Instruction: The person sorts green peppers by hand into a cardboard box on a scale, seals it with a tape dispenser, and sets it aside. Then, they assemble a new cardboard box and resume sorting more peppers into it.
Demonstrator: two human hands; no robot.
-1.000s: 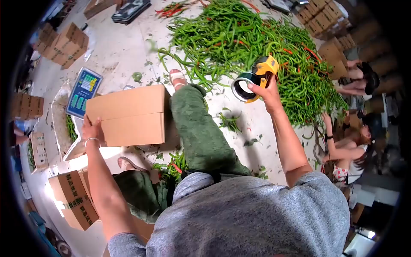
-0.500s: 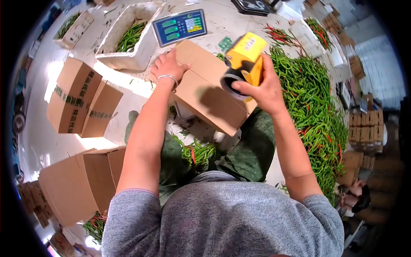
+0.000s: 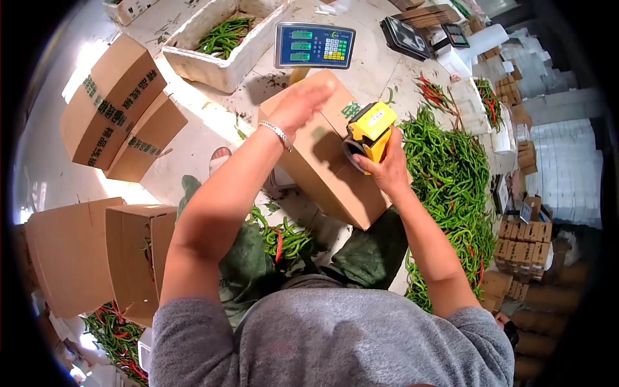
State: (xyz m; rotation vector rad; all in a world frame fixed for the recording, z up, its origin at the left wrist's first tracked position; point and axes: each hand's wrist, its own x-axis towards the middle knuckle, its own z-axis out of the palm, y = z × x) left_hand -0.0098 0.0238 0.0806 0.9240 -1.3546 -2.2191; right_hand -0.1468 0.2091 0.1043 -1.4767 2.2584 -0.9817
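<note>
The closed brown cardboard box [image 3: 313,171] lay between the blue scale display [image 3: 314,46] and the person's right knee in green trousers [image 3: 373,248], its long axis slanting from the display at upper left to the knee at lower right. The right hand [image 3: 389,166] was clamped around a yellow-and-black tape dispenser [image 3: 374,122] above the box, its yellow head pointing up and right, its roll at lower left. The left hand [image 3: 303,106], blurred, was spread with nothing gripped over the box's far end, contact unclear.
</note>
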